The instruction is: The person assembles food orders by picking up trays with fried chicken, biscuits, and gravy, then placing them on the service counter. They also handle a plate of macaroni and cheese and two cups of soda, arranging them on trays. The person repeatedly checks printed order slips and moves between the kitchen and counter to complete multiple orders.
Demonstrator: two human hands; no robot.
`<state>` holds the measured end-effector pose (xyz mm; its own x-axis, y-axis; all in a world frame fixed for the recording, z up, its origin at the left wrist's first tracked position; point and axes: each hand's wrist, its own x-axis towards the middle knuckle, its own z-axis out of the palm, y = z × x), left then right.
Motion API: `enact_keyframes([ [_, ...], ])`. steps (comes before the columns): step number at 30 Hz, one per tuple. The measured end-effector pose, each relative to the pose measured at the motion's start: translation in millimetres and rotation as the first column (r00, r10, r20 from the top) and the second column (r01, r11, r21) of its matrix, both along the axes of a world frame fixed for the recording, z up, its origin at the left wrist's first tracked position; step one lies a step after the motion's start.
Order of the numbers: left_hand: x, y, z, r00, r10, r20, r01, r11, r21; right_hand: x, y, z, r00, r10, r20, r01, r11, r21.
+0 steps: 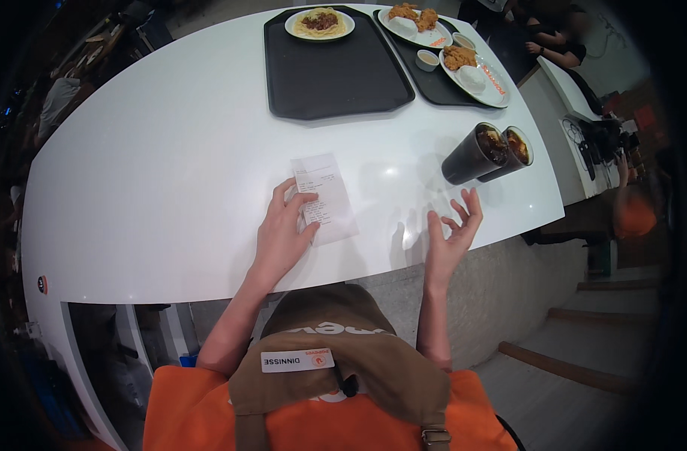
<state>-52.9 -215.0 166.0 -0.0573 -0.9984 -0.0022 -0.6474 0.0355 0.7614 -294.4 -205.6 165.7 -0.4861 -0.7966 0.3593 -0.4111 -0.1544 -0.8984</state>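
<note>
Left hand [283, 229] pins receipt [324, 197] on white counter [155, 173]; right hand [454, 229] open, raised.

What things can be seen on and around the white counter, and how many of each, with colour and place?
Counter: one, white, curved.
Receipt: one, white, centre, under the left fingers.
Trays: two, black, far edge.
Pasta plate: one, white, on the left tray.
Chicken plates: two, white, on the right tray.
Sauce cups: two, small, right tray.
Drinks: two, dark, right side.
Apron: one, brown, over orange shirt.
Left hand: on the receipt.
Right hand: open, raised near the drinks.
</note>
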Motion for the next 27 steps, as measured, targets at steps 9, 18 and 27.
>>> enact_keyframes([
  [9,-118,-67,30,0.933,-0.358,-0.028,0.346,0.917,-0.201,-169,-84,0,1.0,0.018,0.008,-0.018,0.997,0.073],
  [18,-221,-101,27,0.947,-0.196,-0.256,0.135,0.962,-0.238,-175,-110,1,0.897,0.341,0.28,-0.378,0.921,0.09],
  [27,-237,-107,20,0.909,-0.151,-0.389,0.042,0.961,-0.274,-184,-120,10,0.935,0.351,0.044,-0.354,0.93,0.103],
])
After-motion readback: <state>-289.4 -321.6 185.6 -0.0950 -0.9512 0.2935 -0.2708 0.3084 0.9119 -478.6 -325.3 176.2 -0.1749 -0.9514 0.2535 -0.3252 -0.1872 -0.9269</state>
